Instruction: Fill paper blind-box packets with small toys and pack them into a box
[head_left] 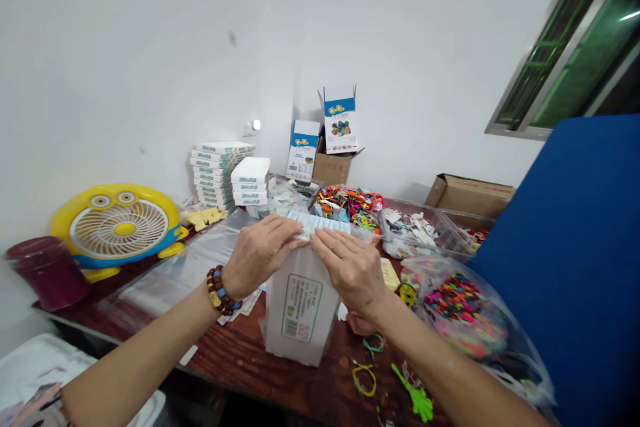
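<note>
A tall white box with a printed barcode label stands upright on the table in front of me, seemingly inside a clear plastic bag. Light-blue print shows along its top. My left hand is bent over the near top edge from the left, fingertips pressed together there. From the right, my right hand lies over the same edge with its fingers closed. The two sets of fingertips almost meet. What exactly they pinch is partly hidden, but it looks like the plastic at the box's top.
Left stand a yellow fan, a dark red jar and flat clear plastic bags. Stacked white boxes are behind. Bins of colourful small toys, a bag of toys and a blue panel are right.
</note>
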`<state>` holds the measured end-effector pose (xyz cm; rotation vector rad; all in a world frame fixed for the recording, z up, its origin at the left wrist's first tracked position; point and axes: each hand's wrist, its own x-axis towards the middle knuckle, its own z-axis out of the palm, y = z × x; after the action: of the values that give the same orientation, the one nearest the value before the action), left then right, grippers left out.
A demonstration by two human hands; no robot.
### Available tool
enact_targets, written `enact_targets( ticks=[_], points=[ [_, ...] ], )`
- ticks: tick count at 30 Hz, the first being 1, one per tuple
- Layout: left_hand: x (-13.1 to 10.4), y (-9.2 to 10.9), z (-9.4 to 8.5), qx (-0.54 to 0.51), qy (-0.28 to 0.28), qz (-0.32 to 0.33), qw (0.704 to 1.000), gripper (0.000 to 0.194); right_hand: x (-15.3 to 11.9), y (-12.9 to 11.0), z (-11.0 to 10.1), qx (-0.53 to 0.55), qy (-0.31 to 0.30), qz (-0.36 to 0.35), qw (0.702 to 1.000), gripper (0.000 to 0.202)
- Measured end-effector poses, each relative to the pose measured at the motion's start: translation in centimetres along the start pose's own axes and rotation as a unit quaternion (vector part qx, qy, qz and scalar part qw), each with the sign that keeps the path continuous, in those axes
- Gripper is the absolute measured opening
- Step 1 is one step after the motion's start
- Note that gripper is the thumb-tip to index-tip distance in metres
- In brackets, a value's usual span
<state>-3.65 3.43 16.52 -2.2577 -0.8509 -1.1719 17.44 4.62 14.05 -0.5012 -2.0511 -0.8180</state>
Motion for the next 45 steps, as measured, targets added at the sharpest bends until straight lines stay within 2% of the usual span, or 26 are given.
enact_targets(
  ticks=[2, 4, 6, 8, 11, 13, 15, 19, 23, 26, 32, 36, 39, 42, 43, 45],
  points=[
    [0.3, -0.4, -1.1, -0.006, 0.021, -0.008, 1.0, 0.019, -0.1, 0.0, 0.2, -0.012, 0.009, -0.002, 1.0, 0.031],
    [1.1, -0.7, -2.3, 0.041, 0.024, 0.006, 0.999, 0.033, -0.1, -0.1, 0.3, -0.011, 0.022, 0.001, 1.0, 0.03],
    [2.4, -1.0, -3.4, 0.123, 0.003, 0.044, 0.991, 0.049, -0.1, -0.1, 0.4, -0.008, 0.035, 0.006, 0.999, 0.03],
    [3.9, -1.2, -4.1, 0.188, -0.044, 0.088, 0.977, 0.057, -0.1, -0.1, 0.5, -0.006, 0.044, 0.01, 0.999, 0.03],
    [5.8, -1.9, -4.8, 0.219, -0.131, 0.161, 0.953, 0.04, -0.2, -0.1, 0.7, -0.002, 0.057, 0.015, 0.998, 0.029],
    [6.1, -2.5, -5.2, 0.222, -0.166, 0.184, 0.943, 0.031, -0.1, -0.1, 0.7, -0.002, 0.066, 0.022, 0.998, 0.029],
    [5.4, -2.9, -5.7, 0.221, -0.165, 0.171, 0.946, 0.03, -0.1, -0.1, 0.8, -0.004, 0.069, 0.025, 0.997, 0.029],
    [1.5, -2.9, -6.0, 0.184, -0.102, 0.125, 0.969, 0.026, 0.0, -0.1, 0.9, -0.004, 0.063, 0.024, 0.998, 0.026],
    [-2.9, -2.7, -4.8, 0.169, -0.037, 0.103, 0.98, 0.03, -0.3, 0.2, 1.2, 0.008, 0.071, 0.014, 0.997, 0.028],
    [-4.8, -2.8, -3.4, 0.16, 0.001, 0.092, 0.983, 0.032, -0.8, 0.6, 1.5, 0.036, 0.078, -0.007, 0.996, 0.029],
    [-5.2, -3.1, -1.1, 0.132, 0.04, 0.104, 0.985, 0.028, -1.4, 1.6, 2.3, 0.086, 0.066, -0.026, 0.994, 0.028],
    [-4.7, -3.0, -0.5, 0.143, 0.011, 0.075, 0.987, 0.025, -1.4, 1.9, 2.6, 0.098, 0.065, -0.031, 0.993, 0.028],
    [-4.5, -2.6, -1.6, 0.148, -0.058, 0.08, 0.984, 0.017, -1.5, 1.8, 2.7, 0.096, 0.072, -0.028, 0.992, 0.024],
    [-3.7, -1.7, -4.3, 0.107, -0.122, 0.109, 0.981, 0.011, -1.5, 1.7, 2.5, 0.088, 0.059, -0.024, 0.994, 0.024],
    [-3.1, -1.3, -5.3, 0.093, -0.125, 0.109, 0.982, 0.008, -1.5, 1.7, 2.5, 0.088, 0.053, -0.022, 0.994, 0.024],
    [-1.4, -0.5, -6.9, 0.089, -0.083, 0.061, 0.991, 0.009, -1.5, 1.8, 2.4, 0.1, 0.043, -0.013, 0.994, 0.025]
  ],
)
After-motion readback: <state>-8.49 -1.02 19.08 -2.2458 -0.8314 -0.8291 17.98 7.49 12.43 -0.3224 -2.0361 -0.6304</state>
